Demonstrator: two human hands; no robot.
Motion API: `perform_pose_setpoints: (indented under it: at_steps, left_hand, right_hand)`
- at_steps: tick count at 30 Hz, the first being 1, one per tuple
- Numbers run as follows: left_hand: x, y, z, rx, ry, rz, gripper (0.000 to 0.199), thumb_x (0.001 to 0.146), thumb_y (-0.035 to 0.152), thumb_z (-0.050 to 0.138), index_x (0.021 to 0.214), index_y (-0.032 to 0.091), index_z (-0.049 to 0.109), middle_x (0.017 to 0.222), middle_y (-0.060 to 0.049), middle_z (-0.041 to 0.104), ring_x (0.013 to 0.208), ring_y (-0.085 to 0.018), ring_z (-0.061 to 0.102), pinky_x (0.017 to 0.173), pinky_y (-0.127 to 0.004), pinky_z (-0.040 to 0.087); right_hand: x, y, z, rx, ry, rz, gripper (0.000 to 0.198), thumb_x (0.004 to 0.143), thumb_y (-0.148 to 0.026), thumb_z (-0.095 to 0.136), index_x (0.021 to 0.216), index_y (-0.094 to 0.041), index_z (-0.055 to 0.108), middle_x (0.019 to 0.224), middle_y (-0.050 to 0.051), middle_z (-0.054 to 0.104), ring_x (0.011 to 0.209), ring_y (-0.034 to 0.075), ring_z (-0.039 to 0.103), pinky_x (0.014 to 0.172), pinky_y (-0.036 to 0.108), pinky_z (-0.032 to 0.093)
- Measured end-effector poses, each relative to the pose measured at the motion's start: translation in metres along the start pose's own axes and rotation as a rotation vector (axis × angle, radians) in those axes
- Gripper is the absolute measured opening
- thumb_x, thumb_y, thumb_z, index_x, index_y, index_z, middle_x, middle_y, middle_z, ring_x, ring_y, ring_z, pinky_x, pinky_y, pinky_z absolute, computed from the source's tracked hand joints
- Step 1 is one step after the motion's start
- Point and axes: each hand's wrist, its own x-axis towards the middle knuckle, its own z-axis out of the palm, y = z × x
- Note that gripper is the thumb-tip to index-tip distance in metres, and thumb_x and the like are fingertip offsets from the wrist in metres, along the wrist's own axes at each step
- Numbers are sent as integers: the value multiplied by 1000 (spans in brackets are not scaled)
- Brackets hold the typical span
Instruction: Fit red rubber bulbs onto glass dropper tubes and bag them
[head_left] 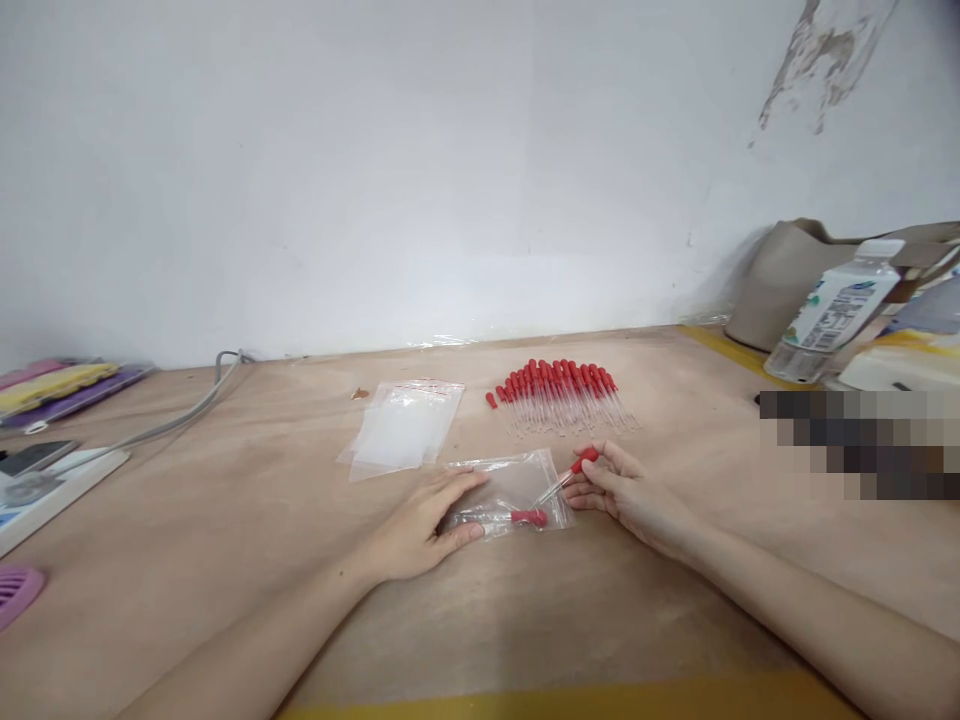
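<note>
My left hand (431, 525) lies at the left end of a clear zip bag (517, 475), its thumb and fingers spread and touching the bag's edges. Inside the bag is a glass dropper with a red bulb (529, 517), lying flat. Between the thumb and fingers of my right hand (622, 490) is a second dropper (585, 459), pinched by its red bulb. Its glass tube slants down to the left, with the tip at the bag's right end; whether the tip is inside I cannot tell. Several red-bulbed droppers (559, 385) lie in a row behind the bag.
Flat clear bags (405, 430) are stacked left of the droppers. A grey cable (180, 410) runs to a white power strip (75, 490) at the left, near a phone (37, 458). A plastic bottle (836, 310) and a grey-beige bag (772, 280) stand at the right by the wall.
</note>
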Motion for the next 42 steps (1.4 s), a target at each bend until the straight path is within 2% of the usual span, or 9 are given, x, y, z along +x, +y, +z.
perform_pose_setpoints:
  at_steps: [6,10,15,22,27,33,35,38,42]
  left_hand:
    - [0,2,-1,-6,6,6,49,86,41,45,131,28,34,134,-6,41,121,-24,39,99,-42,33]
    - [0,1,-1,0,8,8,48,85,42,45,131,28,34,133,-6,42,121,-24,39,99,-43,34]
    - [0,0,0,7,17,8,49,85,42,45,131,28,35,133,-6,42,121,-24,39,99,-43,34]
    - [1,2,0,-9,11,-2,49,85,42,46,130,28,35,133,-6,43,121,-24,39,99,-42,34]
    - [1,0,1,-25,34,17,48,84,40,48,130,27,37,132,-6,44,120,-24,40,99,-43,34]
    - [4,0,1,-35,-5,64,41,86,37,46,126,28,44,133,-4,43,124,-22,36,102,-44,31]
    - [4,0,0,-36,-17,64,40,86,37,45,125,28,46,135,-4,41,125,-22,35,102,-44,30]
    - [4,0,0,-43,-24,58,39,86,37,45,124,28,47,135,-3,41,125,-22,35,102,-43,30]
    - [4,-1,0,-49,-32,63,39,87,37,45,124,29,47,135,-3,40,126,-22,33,103,-43,30]
  right_hand:
    - [8,0,-13,-598,3,-220,26,69,-41,62,83,-18,62,74,2,58,63,13,52,62,29,45]
    - [4,-5,-12,-977,-139,-372,20,75,-35,56,87,-24,68,72,2,56,69,16,51,64,29,42]
    - [5,-5,-6,-1009,-224,-463,23,80,-30,51,96,-26,67,76,3,56,76,16,51,72,29,42]
    - [15,1,-5,-900,-120,-343,17,72,-28,59,84,-21,70,75,2,62,64,13,53,59,25,41]
    - [8,-2,9,-1024,-228,-518,20,80,-30,52,85,-27,71,69,1,59,66,13,52,63,24,40]
    - [12,-13,0,-975,-397,-498,23,81,-29,47,87,-25,69,87,2,64,79,14,57,70,25,43]
    - [23,-19,-8,-953,-294,-434,23,80,-31,47,83,-21,69,80,2,65,71,14,57,63,24,43]
    - [49,-28,-7,-1067,22,-442,20,76,-31,52,75,-18,66,67,1,64,62,13,55,57,23,41]
    - [86,-35,26,-1255,147,-419,15,72,-28,55,71,-19,66,73,2,66,70,14,58,64,21,40]
